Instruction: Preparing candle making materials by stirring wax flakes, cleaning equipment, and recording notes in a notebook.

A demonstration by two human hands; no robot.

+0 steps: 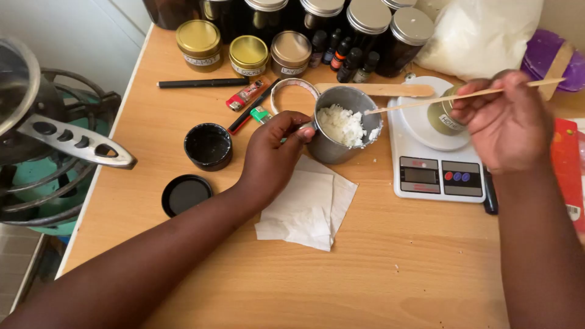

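Observation:
My left hand (275,151) grips the handle side of a small metal cup (332,146) that holds white crumbly flakes (341,125). The cup stands on the wooden table (378,268), beside a folded white tissue (308,207). My right hand (506,125) holds a thin wooden stick (426,102) whose tip rests on the cup's rim. The right hand hovers over a white kitchen scale (436,173), on which a small gold-lidded tin (442,116) sits.
An open black jar (208,146) and its lid (184,194) lie left of the cup. Gold-lidded tins (248,53), dark jars and small bottles line the back edge. A pen (201,83), lighters (245,95), a white bag (481,33) and a stove with a pot (36,122) surround the area.

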